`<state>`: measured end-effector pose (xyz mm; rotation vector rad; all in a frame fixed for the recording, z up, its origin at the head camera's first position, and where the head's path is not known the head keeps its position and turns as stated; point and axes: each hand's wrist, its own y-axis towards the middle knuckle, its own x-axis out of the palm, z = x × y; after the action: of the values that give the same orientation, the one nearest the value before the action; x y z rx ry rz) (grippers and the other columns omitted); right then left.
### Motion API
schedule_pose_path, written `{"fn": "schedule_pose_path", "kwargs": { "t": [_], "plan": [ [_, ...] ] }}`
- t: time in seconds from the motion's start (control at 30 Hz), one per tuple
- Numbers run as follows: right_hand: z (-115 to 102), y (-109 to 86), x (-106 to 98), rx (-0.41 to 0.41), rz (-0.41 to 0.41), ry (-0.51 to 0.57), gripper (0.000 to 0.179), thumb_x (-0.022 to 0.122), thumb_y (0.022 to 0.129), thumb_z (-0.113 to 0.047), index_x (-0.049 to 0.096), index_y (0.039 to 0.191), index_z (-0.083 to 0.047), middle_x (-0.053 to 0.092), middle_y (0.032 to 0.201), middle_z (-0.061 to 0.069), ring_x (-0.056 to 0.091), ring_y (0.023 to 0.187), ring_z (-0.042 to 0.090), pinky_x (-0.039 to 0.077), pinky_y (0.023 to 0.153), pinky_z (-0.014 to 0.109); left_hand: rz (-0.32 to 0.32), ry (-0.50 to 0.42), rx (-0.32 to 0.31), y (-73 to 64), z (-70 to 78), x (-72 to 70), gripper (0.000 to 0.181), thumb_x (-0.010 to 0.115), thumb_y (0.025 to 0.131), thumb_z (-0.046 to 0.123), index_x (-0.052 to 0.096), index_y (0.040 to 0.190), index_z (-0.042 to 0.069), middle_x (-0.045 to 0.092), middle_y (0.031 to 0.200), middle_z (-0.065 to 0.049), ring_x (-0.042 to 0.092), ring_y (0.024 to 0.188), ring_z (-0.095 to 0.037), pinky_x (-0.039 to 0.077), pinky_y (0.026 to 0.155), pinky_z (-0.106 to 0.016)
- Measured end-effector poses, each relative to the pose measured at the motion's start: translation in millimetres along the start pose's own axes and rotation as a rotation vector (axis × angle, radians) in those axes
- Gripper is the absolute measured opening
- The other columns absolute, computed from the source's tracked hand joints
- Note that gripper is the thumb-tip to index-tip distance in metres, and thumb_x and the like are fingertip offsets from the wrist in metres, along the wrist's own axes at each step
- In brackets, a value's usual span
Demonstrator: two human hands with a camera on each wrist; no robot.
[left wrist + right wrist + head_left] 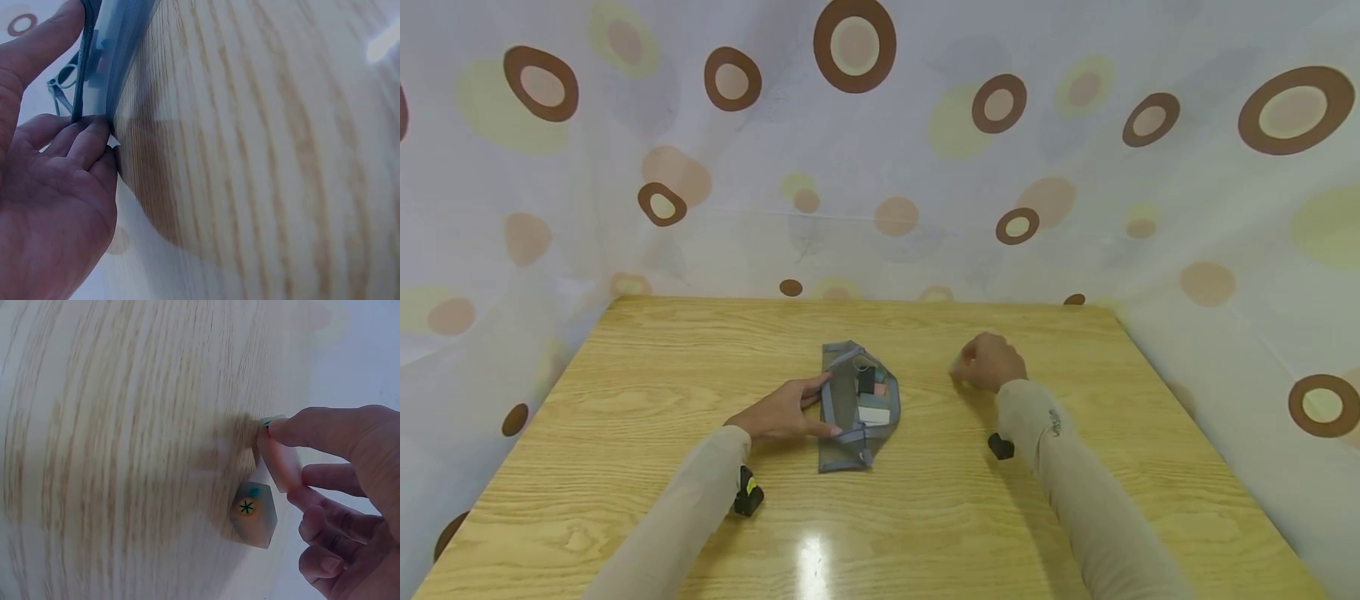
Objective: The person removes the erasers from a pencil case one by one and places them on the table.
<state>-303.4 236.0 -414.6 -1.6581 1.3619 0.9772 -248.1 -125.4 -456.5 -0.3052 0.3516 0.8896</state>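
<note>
A grey mesh zip pouch lies on the table with its mouth spread. My left hand holds the pouch's left edge, thumb and fingers set apart along it. In the left wrist view, the fingertips of that hand reach partly behind the zipped rim. Inside the pouch are a black item, a white item and a small pink piece. To the right of the pouch, my right hand pinches a pale translucent block. Beside it is a similar piece with an orange print.
The wooden table reaches back to a white curtain with brown-ringed circles. That curtain also hangs along both sides. A black wrist device sits under the left sleeve, and another black device under the right.
</note>
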Motion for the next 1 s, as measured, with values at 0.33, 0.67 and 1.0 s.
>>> {"fn": "schedule_pose_path", "kwargs": {
  "t": [0.33,0.67,1.0],
  "plan": [
    [9.1,3.1,2.9,0.0,-0.047,0.015,0.022,0.071,0.091,-0.025,0.08,0.099,-0.006,0.074,0.112,0.015,0.067,0.079,0.023,0.056,0.063,0.037,0.005,0.0,-0.012,-1.5,1.6,0.8,0.102,0.082,0.089,0.022,0.013,0.16,-0.003,0.012,0.166,-0.021,0.023,0.15,-0.04,0.029,0.121,-0.045],
    [6.9,6.2,1.3,-0.017,-0.092,-0.018,0.036,0.074,0.093,-0.024,0.073,0.118,0.003,0.065,0.13,0.021,0.068,0.101,0.037,0.059,0.079,0.048,0.01,0.001,-0.014,-1.9,3.1,-1.3,0.103,0.083,0.088,0.021,0.014,0.16,-0.002,0.012,0.166,-0.021,0.024,0.15,-0.039,0.03,0.12,-0.044],
    [5.0,5.6,-1.6,-0.012,-0.076,-0.035,0.03,0.069,0.091,-0.018,0.076,0.112,0.002,0.069,0.123,0.02,0.067,0.093,0.029,0.059,0.074,0.044,0.006,-0.008,-0.012,-1.3,2.1,-1.4,0.103,0.083,0.088,0.021,0.013,0.16,-0.004,0.011,0.166,-0.021,0.023,0.15,-0.04,0.029,0.12,-0.045]
  ]
}}
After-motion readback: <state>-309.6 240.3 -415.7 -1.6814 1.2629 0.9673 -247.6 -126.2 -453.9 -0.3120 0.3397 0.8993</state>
